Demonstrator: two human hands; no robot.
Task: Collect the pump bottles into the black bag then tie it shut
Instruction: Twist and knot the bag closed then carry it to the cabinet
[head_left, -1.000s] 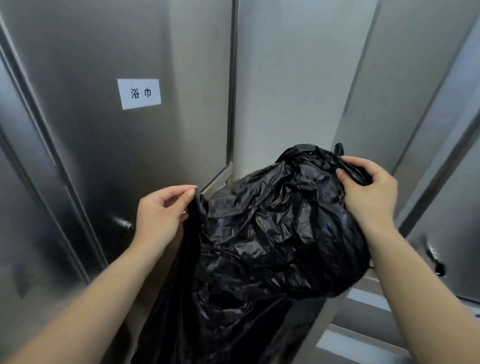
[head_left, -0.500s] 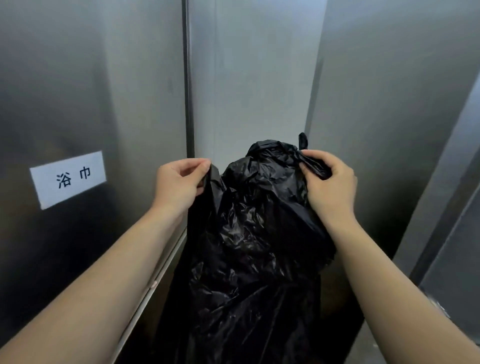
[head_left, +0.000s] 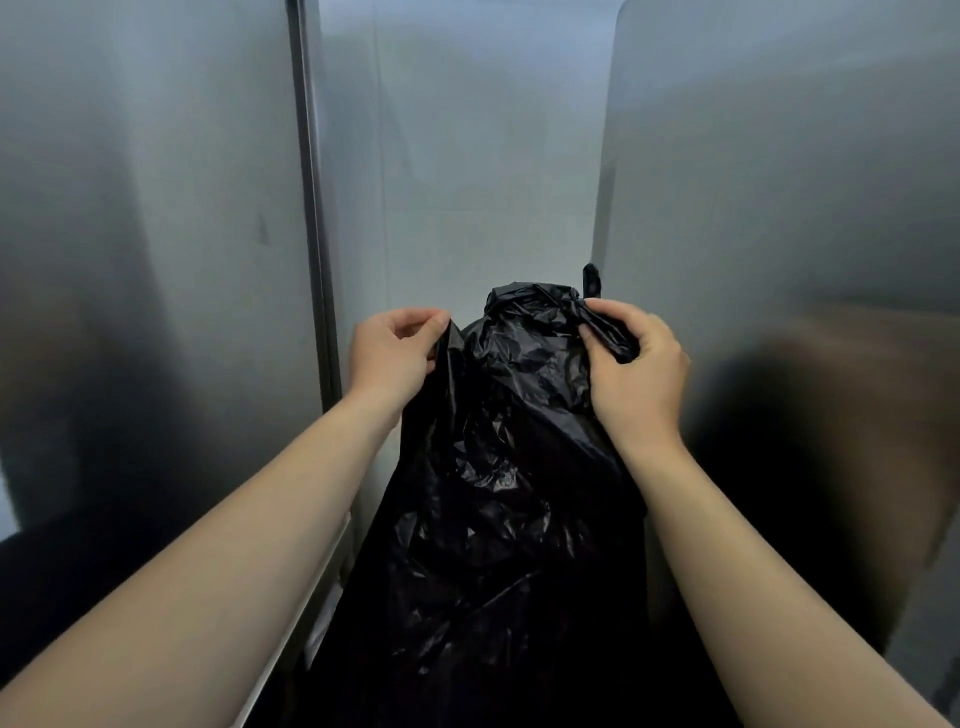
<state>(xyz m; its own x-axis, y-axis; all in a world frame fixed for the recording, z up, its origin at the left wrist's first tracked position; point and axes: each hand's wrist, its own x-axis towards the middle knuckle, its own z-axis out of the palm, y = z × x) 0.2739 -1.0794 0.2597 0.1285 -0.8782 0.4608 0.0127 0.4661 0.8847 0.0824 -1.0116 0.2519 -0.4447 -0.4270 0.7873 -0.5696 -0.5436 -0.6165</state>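
Observation:
A crumpled black plastic bag hangs upright in front of me, held up by its top. My left hand pinches the bag's left upper edge between thumb and fingers. My right hand grips a twisted bunch of the bag's top on the right, fingers curled round it. A small black tail of plastic sticks up above that hand. No pump bottles are visible; the bag's inside is hidden.
Brushed steel panels close in on the left and a second steel panel on the right, with a pale wall between them. A vertical metal seam runs down the left panel's edge.
My view has swung left and upward, so the white label slid out of frame. The bag hangs straighter and narrower between my hands, which keep their holds and sit closer together.

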